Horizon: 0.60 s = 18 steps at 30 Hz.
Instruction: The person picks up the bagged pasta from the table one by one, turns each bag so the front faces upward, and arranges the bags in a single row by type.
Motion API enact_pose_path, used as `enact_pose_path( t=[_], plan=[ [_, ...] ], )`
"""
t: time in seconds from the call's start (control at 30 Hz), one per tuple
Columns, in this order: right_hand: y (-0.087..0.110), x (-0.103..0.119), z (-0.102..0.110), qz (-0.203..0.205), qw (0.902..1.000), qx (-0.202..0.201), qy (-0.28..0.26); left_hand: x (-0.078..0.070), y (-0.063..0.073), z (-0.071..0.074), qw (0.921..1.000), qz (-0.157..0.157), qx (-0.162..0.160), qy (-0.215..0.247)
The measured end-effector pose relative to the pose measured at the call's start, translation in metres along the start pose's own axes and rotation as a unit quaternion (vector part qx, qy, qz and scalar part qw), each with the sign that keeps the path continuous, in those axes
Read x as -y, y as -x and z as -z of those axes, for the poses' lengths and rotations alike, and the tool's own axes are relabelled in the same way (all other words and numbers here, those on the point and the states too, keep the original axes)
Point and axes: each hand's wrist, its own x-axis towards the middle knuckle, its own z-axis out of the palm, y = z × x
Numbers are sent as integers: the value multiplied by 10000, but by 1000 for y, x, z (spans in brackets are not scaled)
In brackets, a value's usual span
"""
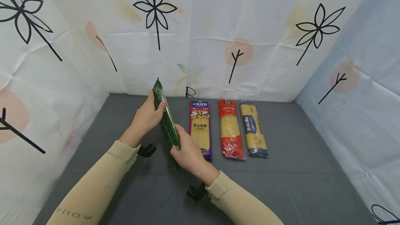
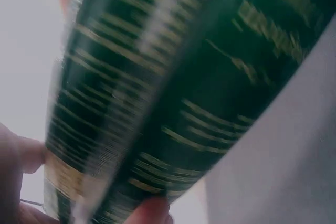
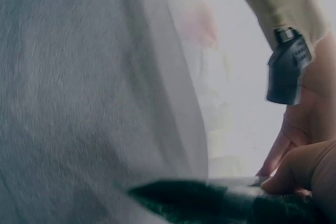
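Note:
A long, slim green packet is held up at a slant above the grey table, its pointed end away from me. My left hand grips it near the far end, thumb across it. Lower down, my right hand grips the near end. Rows of gold print run over the green wrapper in the left wrist view, which is blurred. In the right wrist view one crimped tip of the packet shows below the hand. What the packet contains is hidden.
To the right of the packet lie three packs in a row: a purple spaghetti pack, a red noodle pack and a yellow-and-blue pasta pack. Patterned white cloth walls the grey table at the back and sides.

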Motion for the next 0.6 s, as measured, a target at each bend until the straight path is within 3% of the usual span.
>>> enact_pose_path(
  t=[0.13,0.33,0.43,0.6],
  plan=[
    [-3,1,-2,431,9922,-329,1124,-5,4,6,9987,219,225,399],
    [-4,5,-10,961,9555,-838,2658,-5,4,5,9871,221,190,1573],
    [-3,7,-14,1096,9451,-1026,2903,-4,3,3,9822,197,75,1869],
    [0,8,-18,1039,9482,-999,2831,-2,2,-1,9752,194,-91,2203]
  ],
)
